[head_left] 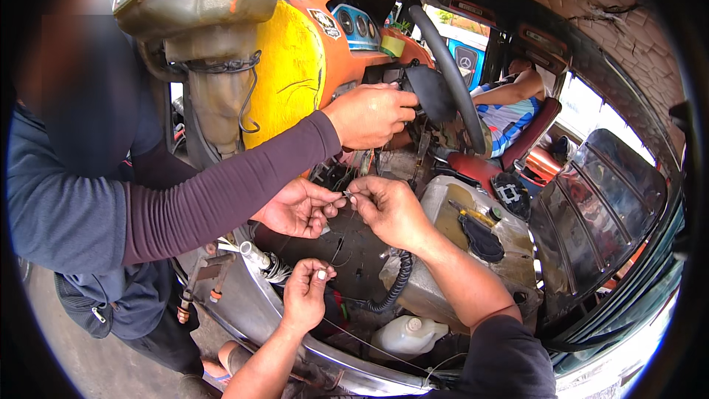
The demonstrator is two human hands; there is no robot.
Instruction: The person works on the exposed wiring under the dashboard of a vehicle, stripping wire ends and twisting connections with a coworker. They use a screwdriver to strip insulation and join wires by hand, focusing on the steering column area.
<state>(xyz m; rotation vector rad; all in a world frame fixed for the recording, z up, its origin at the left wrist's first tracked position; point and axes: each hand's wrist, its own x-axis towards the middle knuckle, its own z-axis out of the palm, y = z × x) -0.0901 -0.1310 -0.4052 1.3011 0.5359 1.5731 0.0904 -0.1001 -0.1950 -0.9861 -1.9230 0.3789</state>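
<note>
My right hand [389, 213] pinches a small pale metallic piece [346, 194] between thumb and fingertips. A co-worker's hand [299, 207], palm up, meets it there with its fingertips on the same piece. Lower and to the left, my left hand [306, 295] is closed, thumb against the curled fingers; what it pinches, if anything, is too small to name. The co-worker's other hand [373, 114] reaches over mine to the steering column, under the black steering wheel [447, 66]. Thin loose wires [365, 162] hang below that hand.
An orange and yellow dashboard [288, 74] with gauges stands ahead. A big translucent tank [199, 0] is at upper left. A grey engine cover [461, 214], a black corrugated hose [399, 281] and a white plastic jug [408, 335] lie nearby. Another person [509, 107] sits beyond the wheel.
</note>
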